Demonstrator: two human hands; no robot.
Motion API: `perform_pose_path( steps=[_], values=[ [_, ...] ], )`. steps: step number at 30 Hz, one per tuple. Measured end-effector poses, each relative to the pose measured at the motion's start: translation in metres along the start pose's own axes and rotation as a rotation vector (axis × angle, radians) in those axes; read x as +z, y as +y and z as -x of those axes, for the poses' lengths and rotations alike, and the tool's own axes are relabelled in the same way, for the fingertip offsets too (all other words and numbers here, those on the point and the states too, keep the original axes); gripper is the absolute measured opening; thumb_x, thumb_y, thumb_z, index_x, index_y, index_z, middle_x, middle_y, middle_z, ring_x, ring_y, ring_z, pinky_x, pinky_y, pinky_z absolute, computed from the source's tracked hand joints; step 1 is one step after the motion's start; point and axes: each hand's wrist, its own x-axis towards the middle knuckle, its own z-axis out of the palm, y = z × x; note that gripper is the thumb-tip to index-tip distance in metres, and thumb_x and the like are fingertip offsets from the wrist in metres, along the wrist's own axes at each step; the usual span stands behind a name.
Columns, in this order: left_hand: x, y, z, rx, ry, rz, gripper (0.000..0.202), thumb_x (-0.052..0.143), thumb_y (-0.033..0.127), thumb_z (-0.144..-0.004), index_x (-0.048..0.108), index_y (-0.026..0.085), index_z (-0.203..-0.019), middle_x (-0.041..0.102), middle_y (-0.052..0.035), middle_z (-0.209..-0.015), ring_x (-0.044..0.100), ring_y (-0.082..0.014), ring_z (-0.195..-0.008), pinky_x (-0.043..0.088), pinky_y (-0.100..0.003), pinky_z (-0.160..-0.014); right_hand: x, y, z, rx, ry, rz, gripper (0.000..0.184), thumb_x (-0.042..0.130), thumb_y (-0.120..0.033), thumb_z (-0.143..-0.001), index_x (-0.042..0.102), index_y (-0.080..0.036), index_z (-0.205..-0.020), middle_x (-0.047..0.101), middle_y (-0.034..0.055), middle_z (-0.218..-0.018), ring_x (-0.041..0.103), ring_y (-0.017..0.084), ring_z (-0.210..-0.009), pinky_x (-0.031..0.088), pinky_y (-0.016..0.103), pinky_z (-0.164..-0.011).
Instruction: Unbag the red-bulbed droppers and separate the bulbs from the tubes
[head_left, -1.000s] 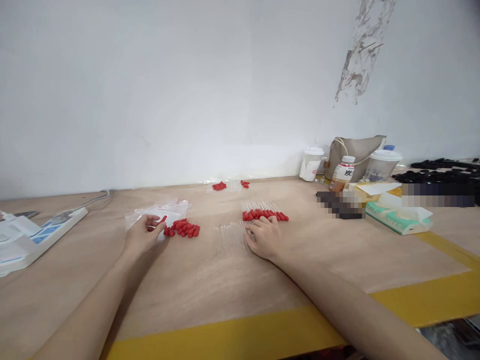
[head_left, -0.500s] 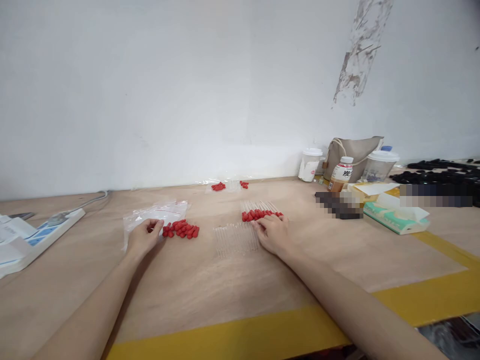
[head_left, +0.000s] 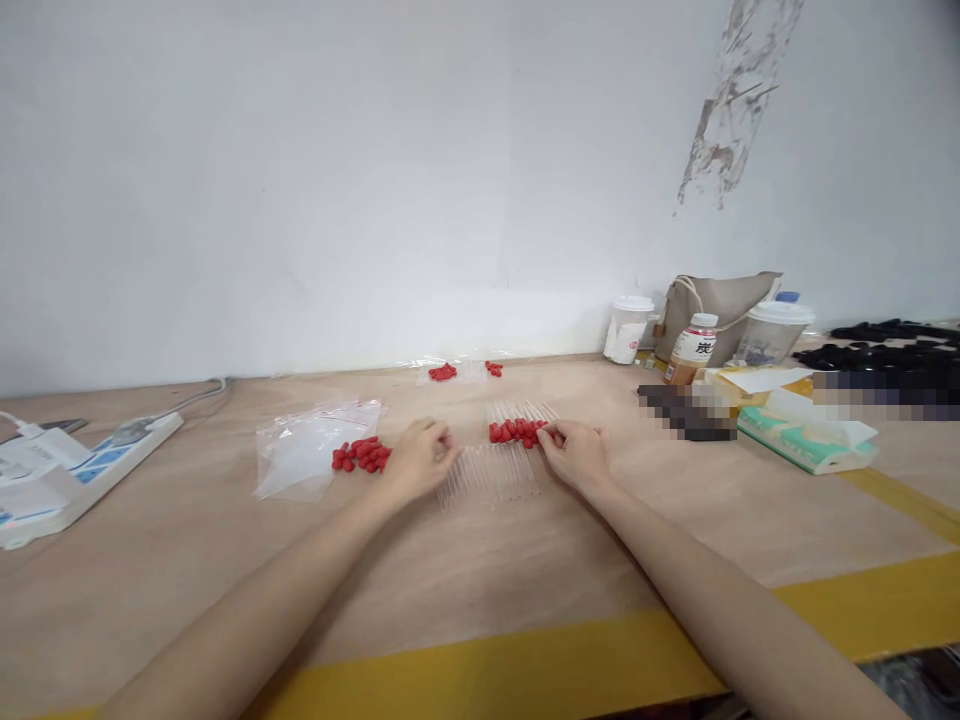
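Observation:
Thin clear sticks (head_left: 491, 478) lie side by side on the brown-covered table. Just beyond them is a row of pale sticks (head_left: 517, 411) with red pieces (head_left: 514, 431) at their near ends. My left hand (head_left: 420, 458) is over the left end of the clear sticks, its fingers curled together; whatever they may hold is hidden. Beside its wrist lies a pile of small, rounded red pieces (head_left: 360, 455), partly covered by that hand. With thumb and finger pinched, my right hand (head_left: 577, 452) touches the red piece at the row's right end.
Clear plastic bags (head_left: 304, 450) lie left of the pile. More red pieces (head_left: 442, 371) rest on plastic by the wall. A power strip (head_left: 142, 445) sits far left. At right stand a cup (head_left: 628, 330), a bottle (head_left: 690, 350), a grey bag (head_left: 720, 305) and a tissue pack (head_left: 806, 435).
My left hand has moved right, from the red pile to the clear sticks. My right hand has shifted slightly right, from the clear sticks' far ends to the red row's right end.

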Motion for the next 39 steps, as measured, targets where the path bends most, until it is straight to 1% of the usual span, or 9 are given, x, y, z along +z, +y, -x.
perform_pose_path(
  steps=[3,7,19,22,25,28,30,34,39],
  values=[
    [0.027,0.019,-0.032,-0.043,-0.135,0.025,0.023,0.048,0.040,-0.076,0.050,0.018,-0.073,0.056,-0.0057,-0.079,0.052,-0.0190,-0.078,0.038,-0.028,-0.067,-0.004,0.003,-0.002,0.044,-0.003,-0.016,0.022,0.046,-0.031,-0.076,0.065,-0.022,-0.069,0.059,-0.0012,-0.057,0.051,0.012,-0.055,0.023,0.028,-0.063],
    [0.048,0.024,-0.060,-0.158,-0.229,0.029,0.034,0.045,0.050,-0.075,0.051,0.017,-0.068,0.058,-0.0069,-0.073,0.054,-0.0195,-0.069,0.036,-0.028,-0.060,-0.007,0.009,-0.005,0.091,-0.001,-0.046,0.023,0.046,-0.034,-0.075,0.065,-0.023,-0.070,0.057,-0.0016,-0.053,0.050,0.012,-0.053,0.025,0.027,-0.060],
    [0.051,0.024,-0.061,-0.233,-0.284,0.078,0.031,0.040,0.038,-0.077,0.050,0.016,-0.058,0.053,-0.0012,-0.055,0.048,-0.0138,-0.050,0.031,-0.025,-0.049,-0.006,0.008,-0.006,0.058,-0.021,-0.096,0.024,0.046,-0.034,-0.076,0.065,-0.022,-0.068,0.055,-0.0022,-0.051,0.049,0.011,-0.052,0.029,0.027,-0.061],
    [0.036,0.023,-0.051,-0.234,-0.238,0.072,0.032,0.036,0.034,-0.078,0.049,0.016,-0.055,0.051,-0.0013,-0.054,0.048,-0.0143,-0.051,0.033,-0.026,-0.050,-0.002,0.008,-0.004,0.004,0.010,-0.169,0.024,0.046,-0.035,-0.077,0.064,-0.020,-0.072,0.055,-0.0005,-0.057,0.050,0.012,-0.055,0.034,0.026,-0.060],
    [0.015,0.015,-0.028,-0.141,-0.139,0.059,0.022,0.042,0.031,-0.076,0.052,0.016,-0.064,0.055,-0.0033,-0.068,0.052,-0.0166,-0.068,0.037,-0.027,-0.062,-0.002,0.002,-0.001,-0.146,0.126,-0.253,0.029,0.049,-0.038,-0.075,0.062,-0.018,-0.093,0.058,0.0063,-0.081,0.054,0.017,-0.076,0.040,0.029,-0.068],
    [-0.006,0.006,0.005,0.110,-0.003,-0.043,0.013,0.045,0.026,-0.076,0.054,0.017,-0.071,0.053,-0.0039,-0.074,0.051,-0.0178,-0.074,0.040,-0.030,-0.069,-0.008,-0.013,0.007,-0.387,0.166,-0.198,0.058,0.057,-0.048,-0.068,0.049,-0.018,-0.117,0.050,0.0129,-0.112,0.046,0.024,-0.102,0.034,0.038,-0.086],
    [-0.015,0.002,0.025,0.233,0.014,-0.139,0.011,0.044,0.023,-0.076,0.054,0.017,-0.073,0.052,-0.0045,-0.075,0.050,-0.0188,-0.076,0.040,-0.032,-0.071,-0.012,-0.023,0.014,-0.545,0.089,-0.128,0.065,0.058,-0.053,-0.067,0.045,-0.019,-0.122,0.045,0.0127,-0.122,0.040,0.026,-0.110,0.028,0.041,-0.092],
    [-0.013,-0.003,0.048,0.337,0.103,-0.218,0.011,0.043,0.019,-0.078,0.053,0.016,-0.075,0.052,-0.0059,-0.076,0.047,-0.0195,-0.076,0.039,-0.033,-0.070,-0.007,-0.038,0.026,-0.718,-0.065,-0.084,0.044,0.050,-0.050,-0.076,0.054,-0.024,-0.111,0.058,0.0073,-0.108,0.042,0.023,-0.108,0.019,0.043,-0.095],
    [0.001,-0.009,0.055,0.359,0.199,-0.154,0.007,0.047,0.019,-0.078,0.053,0.016,-0.079,0.052,-0.0057,-0.077,0.046,-0.0183,-0.074,0.039,-0.033,-0.070,0.009,-0.038,0.031,-0.735,-0.070,-0.081,0.023,0.044,-0.035,-0.084,0.061,-0.025,-0.097,0.064,0.0019,-0.080,0.048,0.016,-0.086,0.019,0.040,-0.090]
  ],
)
